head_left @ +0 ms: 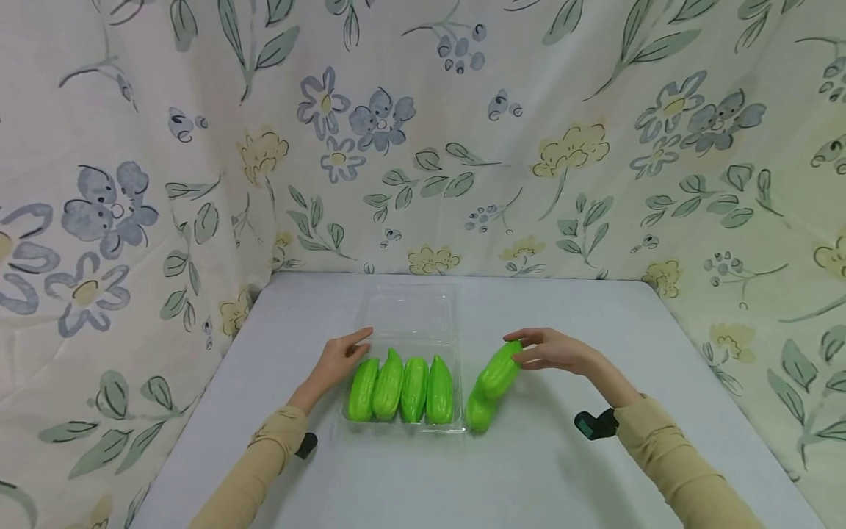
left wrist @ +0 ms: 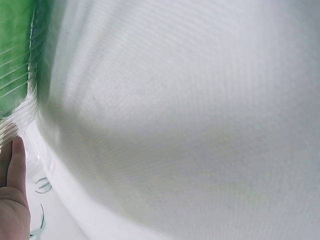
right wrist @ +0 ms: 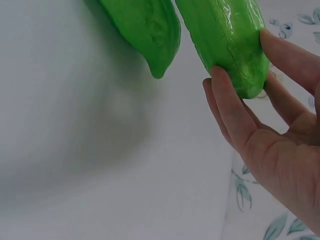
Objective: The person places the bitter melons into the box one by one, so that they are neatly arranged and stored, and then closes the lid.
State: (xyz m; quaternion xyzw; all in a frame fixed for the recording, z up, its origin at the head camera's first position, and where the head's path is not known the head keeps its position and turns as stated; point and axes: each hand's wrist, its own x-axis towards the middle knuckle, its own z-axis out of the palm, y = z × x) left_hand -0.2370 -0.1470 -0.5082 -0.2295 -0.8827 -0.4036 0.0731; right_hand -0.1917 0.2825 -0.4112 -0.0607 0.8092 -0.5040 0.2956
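Note:
My right hand (head_left: 551, 349) pinches the far end of a green toy cucumber (head_left: 500, 371), thumb on one side and fingers on the other. Held at a tilt, it overlaps a second green cucumber (head_left: 480, 411) in the head view; the right wrist view shows that second cucumber's pointed tip (right wrist: 157, 67) apart from the held one. A clear plastic clamshell box (head_left: 403, 429) lies with its lid raised at the back, several green cucumbers (head_left: 414, 389) side by side in it. At the box's left side is my left hand (head_left: 337, 358), its straight fingers (left wrist: 18, 162) touching the ridged wall.
A white cloth covers the table (head_left: 529, 470). Floral curtains (head_left: 423, 147) hang behind and along both sides. The transparent lid (head_left: 411, 308) extends behind the box. Dark wrist devices (head_left: 595, 424) sit under both sleeves.

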